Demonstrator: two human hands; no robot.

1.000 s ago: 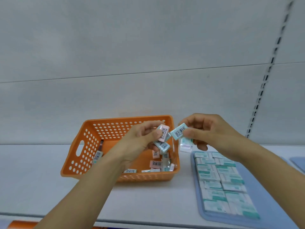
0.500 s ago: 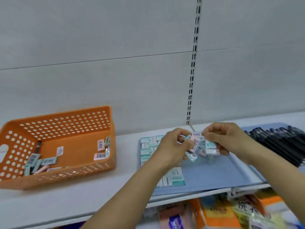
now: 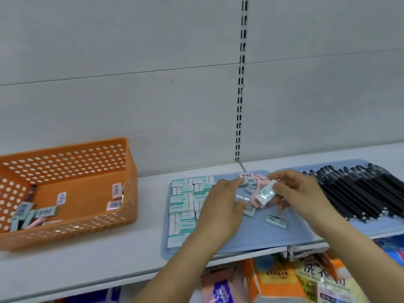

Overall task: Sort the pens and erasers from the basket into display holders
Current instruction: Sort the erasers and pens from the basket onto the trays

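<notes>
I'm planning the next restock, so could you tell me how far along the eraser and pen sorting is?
Done: rows of erasers lie on the left blue tray, and black pens are lined up on the right blue tray.

In hand: the right hand pinches a wrapped eraser; the left hand rests on loose erasers on the left tray.

Left: several erasers and apparently one pen remain in the orange basket.

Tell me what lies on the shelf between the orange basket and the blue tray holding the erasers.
Nothing: the head view shows bare white shelf between the orange basket and the blue tray.
</notes>
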